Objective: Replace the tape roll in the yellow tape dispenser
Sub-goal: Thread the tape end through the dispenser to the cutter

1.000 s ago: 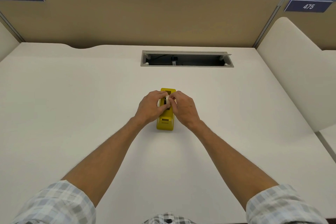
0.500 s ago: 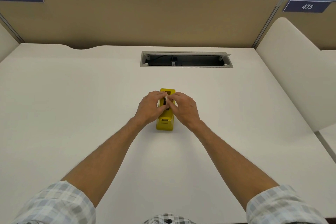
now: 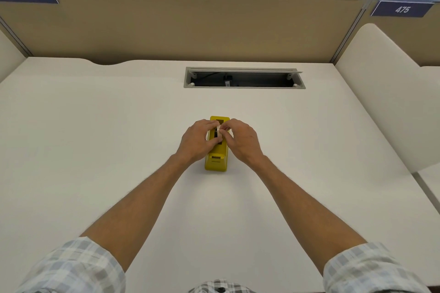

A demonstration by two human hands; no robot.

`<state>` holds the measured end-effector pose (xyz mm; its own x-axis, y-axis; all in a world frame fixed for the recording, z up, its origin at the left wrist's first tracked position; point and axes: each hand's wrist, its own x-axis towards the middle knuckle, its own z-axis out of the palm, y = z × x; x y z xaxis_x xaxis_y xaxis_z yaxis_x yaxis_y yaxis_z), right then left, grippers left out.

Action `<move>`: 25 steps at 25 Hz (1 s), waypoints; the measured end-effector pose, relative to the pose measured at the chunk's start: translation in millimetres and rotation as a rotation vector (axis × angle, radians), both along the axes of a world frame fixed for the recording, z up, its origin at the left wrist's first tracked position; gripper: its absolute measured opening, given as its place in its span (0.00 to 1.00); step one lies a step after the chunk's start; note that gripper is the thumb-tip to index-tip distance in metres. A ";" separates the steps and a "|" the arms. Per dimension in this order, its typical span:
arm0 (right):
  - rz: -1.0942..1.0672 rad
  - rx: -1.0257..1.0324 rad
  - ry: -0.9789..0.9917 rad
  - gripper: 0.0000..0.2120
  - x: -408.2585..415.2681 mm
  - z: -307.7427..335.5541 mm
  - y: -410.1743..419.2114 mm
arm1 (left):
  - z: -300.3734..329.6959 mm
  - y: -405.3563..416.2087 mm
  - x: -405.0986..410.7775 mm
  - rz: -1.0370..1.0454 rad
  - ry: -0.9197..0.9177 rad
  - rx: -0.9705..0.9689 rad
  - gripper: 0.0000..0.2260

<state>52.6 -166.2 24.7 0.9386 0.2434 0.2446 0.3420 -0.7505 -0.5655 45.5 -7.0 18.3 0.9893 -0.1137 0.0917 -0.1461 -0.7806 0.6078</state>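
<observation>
Where hands (image 3: 220,140) meet, tape roll (image 3: 218,131) half-hidden

The yellow tape dispenser (image 3: 216,157) stands upright on the worktop (image 3: 95,138), lying lengthwise away from the person, between the left hand (image 3: 198,141) and the right hand (image 3: 240,141). Its cutter end sits nearer than both hands. The white tape roll (image 3: 218,131) stands on edge in the open slot, pinched between the fingertips of both hands.
</observation>
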 end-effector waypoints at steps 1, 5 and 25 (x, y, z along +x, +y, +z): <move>-0.002 0.000 0.011 0.07 0.7 0.6 0.1 | -0.2 -0.1 0.1 0.000 0.003 0.002 0.22; 0.006 -0.052 0.026 0.07 2.5 4.8 -0.2 | 1.0 0.1 -0.8 0.001 -0.003 -0.003 0.21; 0.101 -0.437 -0.105 0.08 6.1 29.5 4.9 | 1.9 -1.5 -3.1 -0.011 0.046 -0.156 0.17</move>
